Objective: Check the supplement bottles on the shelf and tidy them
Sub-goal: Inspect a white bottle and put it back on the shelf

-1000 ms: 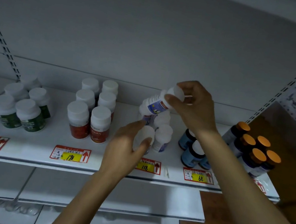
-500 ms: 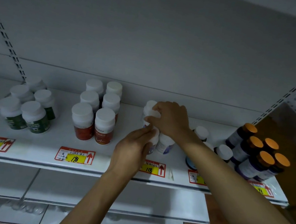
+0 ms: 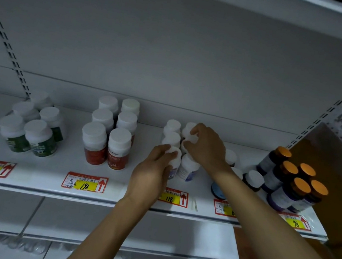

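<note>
A cluster of small white bottles with purple labels [image 3: 188, 168] stands mid-shelf above the 118 price tag [image 3: 174, 197]. My left hand [image 3: 154, 171] wraps around the front-left bottle of this cluster [image 3: 175, 157], fingers over its white cap. My right hand [image 3: 205, 148] reaches in from the right and grips the cap of a bottle in the right-hand row [image 3: 189, 130]. Both bottles stand on the white shelf [image 3: 59, 163].
Green-label bottles [image 3: 28, 131] stand at the left, red-label ones [image 3: 108, 137] beside them. Blue bottles [image 3: 218, 190] and dark orange-capped bottles [image 3: 291, 182] fill the right. A lower shelf [image 3: 127, 230] juts out beneath. Slotted uprights [image 3: 337, 104] frame the bay.
One second ago my right hand held a bottle tilted in the air; it has since lowered it into the cluster. My left hand has stayed on the front bottle.
</note>
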Action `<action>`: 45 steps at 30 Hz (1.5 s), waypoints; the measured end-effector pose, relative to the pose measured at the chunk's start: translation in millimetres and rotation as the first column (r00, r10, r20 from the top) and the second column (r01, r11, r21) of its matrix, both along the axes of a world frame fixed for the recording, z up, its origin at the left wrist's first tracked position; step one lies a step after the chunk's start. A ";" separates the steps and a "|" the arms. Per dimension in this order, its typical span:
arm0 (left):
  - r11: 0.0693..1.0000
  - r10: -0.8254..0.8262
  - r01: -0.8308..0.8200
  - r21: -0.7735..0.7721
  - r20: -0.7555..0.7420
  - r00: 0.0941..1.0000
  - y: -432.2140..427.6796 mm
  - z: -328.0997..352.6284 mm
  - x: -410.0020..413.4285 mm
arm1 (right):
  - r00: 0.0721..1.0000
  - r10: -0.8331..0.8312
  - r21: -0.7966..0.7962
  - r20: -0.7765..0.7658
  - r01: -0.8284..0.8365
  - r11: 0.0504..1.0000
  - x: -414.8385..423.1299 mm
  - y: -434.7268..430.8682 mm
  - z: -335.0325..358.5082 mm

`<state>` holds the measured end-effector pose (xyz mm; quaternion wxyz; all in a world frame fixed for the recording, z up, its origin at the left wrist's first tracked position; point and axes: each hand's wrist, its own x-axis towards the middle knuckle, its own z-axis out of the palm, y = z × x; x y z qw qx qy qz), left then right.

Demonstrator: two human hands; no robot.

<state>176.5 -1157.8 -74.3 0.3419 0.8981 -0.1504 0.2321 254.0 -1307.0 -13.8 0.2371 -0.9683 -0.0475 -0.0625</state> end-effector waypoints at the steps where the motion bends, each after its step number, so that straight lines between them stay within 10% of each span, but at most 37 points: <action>1: 1.000 0.002 -0.002 -0.016 -0.006 1.000 0.1 1.1 -0.4 | 1.000 -0.010 0.029 0.020 0.009 1.000 -2.2 -0.7 2.2; 10: 0.969 -0.008 0.007 -0.248 -0.004 1.000 -3.3 48.8 -7.7 | 0.883 -0.071 0.368 0.463 -0.119 0.922 -42.4 -4.2 65.8; 14: 0.833 -0.275 0.168 -0.527 -0.132 0.952 -8.6 80.9 -21.9 | 0.817 -0.045 0.438 0.574 -0.261 0.860 -67.6 2.9 91.4; 28: 0.381 -0.656 -0.105 -0.919 -0.348 0.670 -6.4 111.3 -59.3 | 0.984 0.174 0.957 -0.037 -0.015 0.291 -101.4 8.7 91.5; 37: 0.193 -0.819 -0.245 -0.950 -0.293 0.494 -6.1 103.9 -65.9 | 0.981 0.188 0.895 -0.045 -0.043 0.444 -111.5 7.2 73.7; 45: 0.133 -0.801 -0.269 -0.954 -0.263 0.538 -14.3 107.1 -67.0 | 0.988 0.155 0.894 0.023 -0.090 0.438 -126.4 9.1 77.7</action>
